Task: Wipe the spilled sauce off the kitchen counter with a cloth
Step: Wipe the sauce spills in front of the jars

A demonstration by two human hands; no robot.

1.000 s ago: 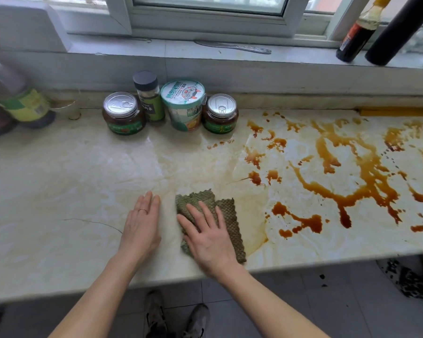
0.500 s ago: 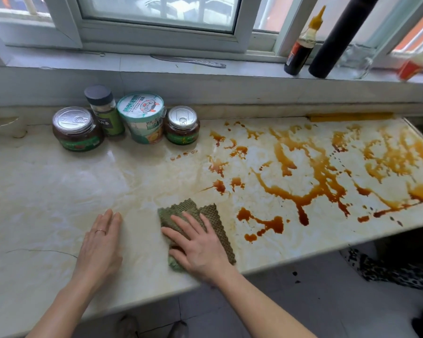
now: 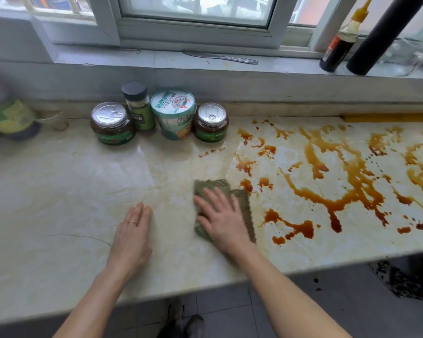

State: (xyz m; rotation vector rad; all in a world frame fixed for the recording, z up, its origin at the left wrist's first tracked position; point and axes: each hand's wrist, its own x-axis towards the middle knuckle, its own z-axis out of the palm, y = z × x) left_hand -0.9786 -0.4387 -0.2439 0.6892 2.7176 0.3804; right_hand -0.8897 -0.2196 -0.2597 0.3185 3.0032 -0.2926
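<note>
Pale marbled surface (image 3: 59, 191) below a window sill (image 3: 156, 59), seen from above. Brown sauce (image 3: 300, 228): streaks and blots over the right half of the frame, reaching the right edge. Green cloth (image 3: 213, 185): lying flat at lower centre, its right edge just beside the nearest blots. Right hand (image 3: 224, 223): palm down on the cloth, fingers straight and spread, pressing, not gripping. Left hand (image 3: 132, 235): flat on bare surface just left of the cloth, fingers straight, holding nothing, ring (image 3: 133, 222) on one finger. Back row, upper centre: left jar (image 3: 111, 124), spice bottle (image 3: 138, 106), paper cup (image 3: 174, 113), right jar (image 3: 211, 123). Sill, upper right: dark sauce bottle (image 3: 340, 45), black cylinder (image 3: 381, 37). Left edge: blurred container (image 3: 10, 118), possibly a green-labelled bottle.
</note>
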